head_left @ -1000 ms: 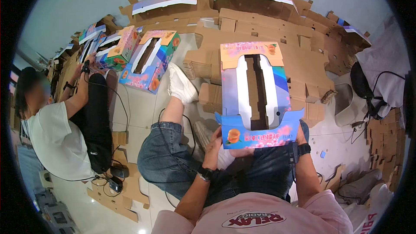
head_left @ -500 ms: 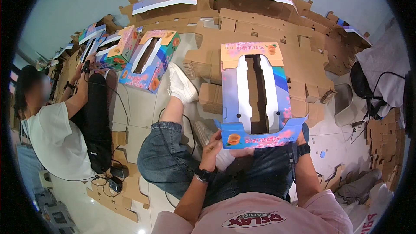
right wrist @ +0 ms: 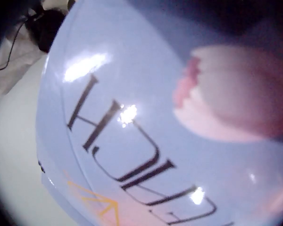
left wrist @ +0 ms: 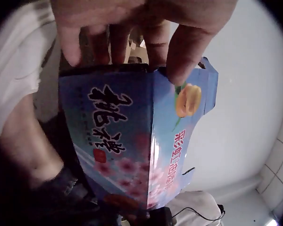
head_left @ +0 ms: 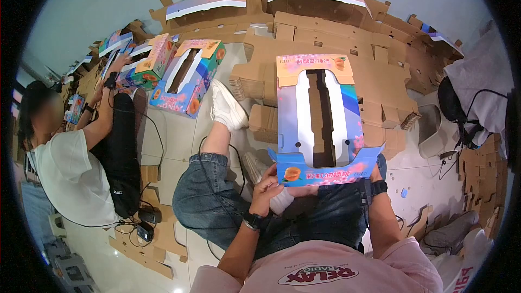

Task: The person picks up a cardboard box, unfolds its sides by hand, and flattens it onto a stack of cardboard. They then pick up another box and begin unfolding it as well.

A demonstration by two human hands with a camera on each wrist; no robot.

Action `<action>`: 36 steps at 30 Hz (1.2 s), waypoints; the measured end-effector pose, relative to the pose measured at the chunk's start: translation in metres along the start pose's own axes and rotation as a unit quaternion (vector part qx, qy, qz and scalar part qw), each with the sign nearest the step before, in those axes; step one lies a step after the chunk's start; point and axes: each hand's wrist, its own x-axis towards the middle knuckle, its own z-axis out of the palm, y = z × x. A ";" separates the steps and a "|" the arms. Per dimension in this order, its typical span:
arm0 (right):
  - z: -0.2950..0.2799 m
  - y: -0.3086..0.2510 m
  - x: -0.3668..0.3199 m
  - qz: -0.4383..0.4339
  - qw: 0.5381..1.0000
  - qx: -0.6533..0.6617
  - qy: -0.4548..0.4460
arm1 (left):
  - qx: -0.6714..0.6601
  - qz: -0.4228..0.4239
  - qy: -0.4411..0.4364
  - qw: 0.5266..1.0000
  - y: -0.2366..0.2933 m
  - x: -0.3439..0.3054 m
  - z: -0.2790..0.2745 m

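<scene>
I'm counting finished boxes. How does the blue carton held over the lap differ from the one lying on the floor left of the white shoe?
The held carton is pinched at its near end by the left hand, the right hand at its other corner; the floor carton lies untouched. The held carton points straight ahead; the floor carton lies slanted. Both are blue-pink with peach prints and a long top slot.

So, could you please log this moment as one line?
left hand: pinches near flap of fruit box | right hand: at its right corner, grip hidden | fruit box: over lap
</scene>
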 end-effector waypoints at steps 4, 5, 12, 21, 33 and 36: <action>0.005 -0.002 0.002 -0.001 1.000 -0.004 0.000 | 0.000 0.009 0.008 1.000 0.003 0.000 0.004; 0.007 -0.001 0.002 -0.001 1.000 -0.006 0.000 | -0.001 0.001 0.008 1.000 0.002 0.000 0.001; 0.011 -0.003 0.001 -0.003 1.000 -0.012 0.000 | -0.004 -0.007 0.006 1.000 -0.002 0.001 -0.002; 0.015 -0.005 -0.002 -0.006 1.000 -0.020 -0.001 | -0.013 -0.013 0.008 1.000 -0.004 0.002 -0.004; 0.021 -0.007 -0.003 -0.008 0.999 -0.032 0.001 | -0.029 -0.010 0.009 0.999 -0.009 0.002 -0.008; 0.023 -0.007 -0.004 -0.008 0.999 -0.035 0.001 | -0.028 -0.014 0.014 0.999 -0.009 0.002 -0.009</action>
